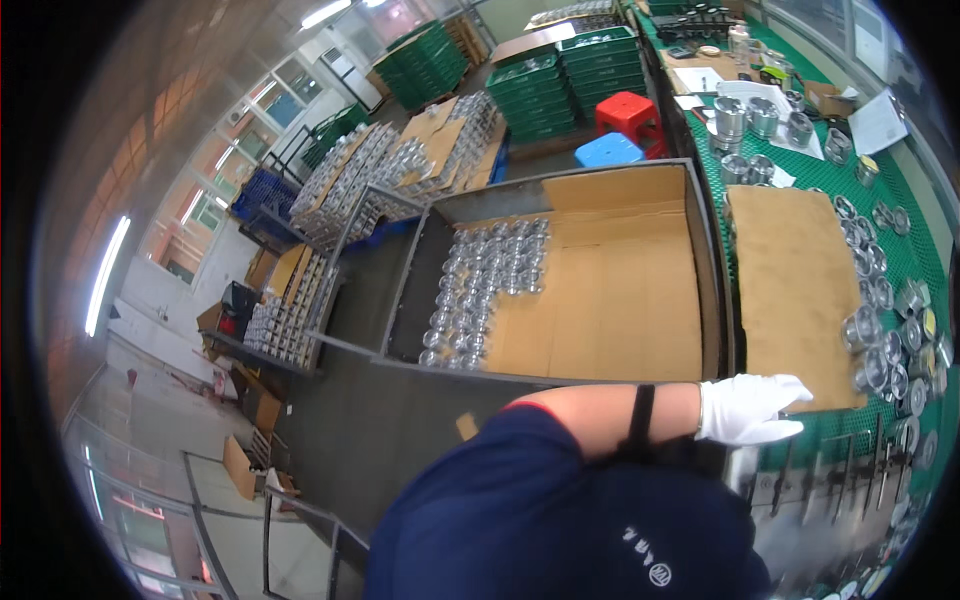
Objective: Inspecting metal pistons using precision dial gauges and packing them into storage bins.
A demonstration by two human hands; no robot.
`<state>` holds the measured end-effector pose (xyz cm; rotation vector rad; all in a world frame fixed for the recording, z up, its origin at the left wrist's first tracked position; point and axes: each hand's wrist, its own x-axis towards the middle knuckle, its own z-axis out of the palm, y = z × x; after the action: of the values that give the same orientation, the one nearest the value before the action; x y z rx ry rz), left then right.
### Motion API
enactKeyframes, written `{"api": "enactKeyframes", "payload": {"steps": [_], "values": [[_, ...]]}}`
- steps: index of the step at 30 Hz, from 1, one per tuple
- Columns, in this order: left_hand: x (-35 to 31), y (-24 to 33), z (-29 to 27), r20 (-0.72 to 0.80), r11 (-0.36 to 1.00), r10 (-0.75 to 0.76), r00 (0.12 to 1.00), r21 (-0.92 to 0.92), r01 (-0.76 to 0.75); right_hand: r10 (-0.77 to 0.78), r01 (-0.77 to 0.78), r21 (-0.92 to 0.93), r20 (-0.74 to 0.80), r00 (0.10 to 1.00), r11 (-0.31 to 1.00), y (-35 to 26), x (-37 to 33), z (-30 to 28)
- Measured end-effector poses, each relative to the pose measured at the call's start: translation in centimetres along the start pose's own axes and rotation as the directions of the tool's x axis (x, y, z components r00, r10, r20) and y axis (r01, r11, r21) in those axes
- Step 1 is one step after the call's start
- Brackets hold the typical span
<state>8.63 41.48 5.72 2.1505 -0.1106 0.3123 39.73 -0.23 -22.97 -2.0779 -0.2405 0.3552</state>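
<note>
Navy cloth of the person's shirt lies nearest, its sleeve leading to a bare forearm with a black band. At far left stands a trolley stacked with metal parts. Next comes the cart: shiny cups stand in close rows along its left side, and bare liner covers the rest. Right of it, the left hand, white-gloved, is at the near corner of a cardboard sheet on the green bench. Its fingers part narrowly; I cannot tell whether they pinch the edge. The right hand is out of view. More cups crowd the sheet's right edge, some perhaps touching it. Handling the sheet well would likely call for keeping it flat, moving it slowly and watching that right edge, so no cup gets knocked or scratched.
</note>
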Motion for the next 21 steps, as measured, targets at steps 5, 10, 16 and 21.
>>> {"api": "enactKeyframes", "payload": {"steps": [5, 10, 16, 21], "values": [[-1.1, -0.8, -2.2, 0.001, 0.987, -0.161, 0.987, -0.024, 0.161, -0.030, 0.028, 0.111, 0.023, 0.999, 0.993, -2.5, 3.1, 3.6], [1.5, -3.7, -3.3, 0.163, 0.977, -0.210, 0.964, 0.078, 0.199, 0.071, -0.037, 0.227, -0.143, 0.987, 0.973, 0.1, -1.3, 0.6], [7.4, -8.3, -3.1, 0.200, 0.972, -0.082, 0.976, 0.232, 0.034, 0.402, -0.226, 0.340, -0.651, 0.645, 0.913, 6.9, -34.6, -14.1], [16.0, -11.3, 1.8, 0.262, 0.787, 0.323, 0.909, 0.459, -0.412, 0.589, 0.040, 0.627, -0.749, 0.302, 0.778, -0.2, -46.6, -7.6]]}}
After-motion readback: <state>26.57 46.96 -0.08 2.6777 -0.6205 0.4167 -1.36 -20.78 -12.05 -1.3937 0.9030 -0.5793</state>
